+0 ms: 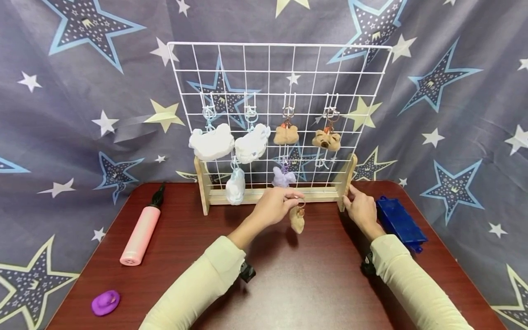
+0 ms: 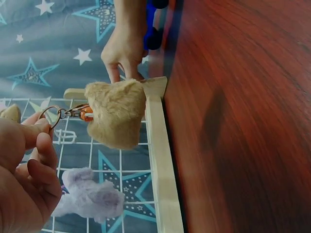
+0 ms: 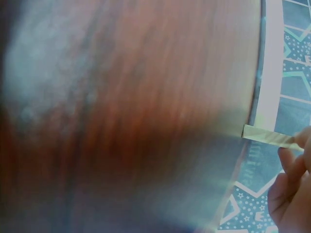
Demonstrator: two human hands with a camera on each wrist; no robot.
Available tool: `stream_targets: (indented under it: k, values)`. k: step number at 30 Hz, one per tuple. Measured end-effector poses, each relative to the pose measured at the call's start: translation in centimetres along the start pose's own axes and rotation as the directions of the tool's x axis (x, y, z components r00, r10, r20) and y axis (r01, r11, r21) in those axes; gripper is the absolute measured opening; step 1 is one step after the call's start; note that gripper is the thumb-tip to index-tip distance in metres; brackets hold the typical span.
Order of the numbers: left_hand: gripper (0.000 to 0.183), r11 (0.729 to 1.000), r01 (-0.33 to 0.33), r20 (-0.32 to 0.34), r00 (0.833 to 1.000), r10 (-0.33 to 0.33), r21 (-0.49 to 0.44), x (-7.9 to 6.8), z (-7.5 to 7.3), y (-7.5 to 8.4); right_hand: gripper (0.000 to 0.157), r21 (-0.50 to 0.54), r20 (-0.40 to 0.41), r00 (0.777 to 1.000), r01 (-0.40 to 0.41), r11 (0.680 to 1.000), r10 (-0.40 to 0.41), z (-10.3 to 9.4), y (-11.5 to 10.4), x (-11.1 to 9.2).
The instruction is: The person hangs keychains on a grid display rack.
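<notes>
A small brown plush keychain (image 1: pixel 297 220) dangles low in front of the rack. My left hand (image 1: pixel 274 205) pinches its metal ring (image 2: pixel 51 115) between thumb and forefinger, and an orange bead shows by the clasp. Behind it stands a white wire grid rack (image 1: pixel 281 71) on wooden feet. At the rack's right side my right hand (image 1: pixel 360 208) grips the wooden foot (image 1: pixel 348 181) with thumb and fingers. Brown plush keychains (image 1: pixel 286 134), white ones (image 1: pixel 211 143) and a lilac one (image 1: pixel 283 177) hang from the grid's hooks. One bare hook (image 1: pixel 322 161) sits at lower right.
To the right lies a blue plastic case (image 1: pixel 401 221), beside the right forearm. A pink hand pump (image 1: pixel 141 234) with a black nozzle and a purple ring-shaped piece (image 1: pixel 105 303) lie on the left of the red-brown table (image 1: pixel 313 284). A star-patterned curtain (image 1: pixel 136 87) hangs behind.
</notes>
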State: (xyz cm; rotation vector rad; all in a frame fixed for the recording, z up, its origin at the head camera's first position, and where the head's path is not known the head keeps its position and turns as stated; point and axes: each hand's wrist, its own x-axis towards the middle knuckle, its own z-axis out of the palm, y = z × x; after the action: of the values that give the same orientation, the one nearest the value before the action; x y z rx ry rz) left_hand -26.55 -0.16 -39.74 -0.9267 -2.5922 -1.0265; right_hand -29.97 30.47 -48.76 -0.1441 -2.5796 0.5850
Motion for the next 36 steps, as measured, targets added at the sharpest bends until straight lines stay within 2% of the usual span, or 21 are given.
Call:
stream_targets:
  k: [6,13,21,29,36]
  values:
    - [0.02,1.0,0.023,-0.038,0.999,-0.023,0.006,1.1,0.5,0.6,0.042,0.002,0.007,1.0,-0.014,1.0,0.014,0.0,-0.1,0.1]
    - [0.021,0.997,0.024,-0.058,0.998,-0.029,-0.077,2.7,1.1,1.5,0.044,-0.003,0.001,1.0,-0.014,1.0,0.014,0.2,-0.1,0.0]
    - [0.022,0.999,0.018,-0.095,0.995,-0.022,-0.048,4.6,1.9,2.4,0.043,0.0,-0.011,1.0,-0.021,1.0,0.021,0.2,-0.1,-0.1]
    - [0.021,0.993,0.085,-0.126,0.987,-0.095,-0.077,6.1,2.8,2.7,0.046,-0.005,0.012,0.999,-0.037,0.999,0.037,0.1,-0.2,-0.1]
    - [0.023,0.985,0.138,-0.124,0.981,-0.15,-0.105,7.4,3.3,3.0,0.045,-0.007,0.004,1.0,-0.029,1.0,0.029,0.1,-0.2,0.0]
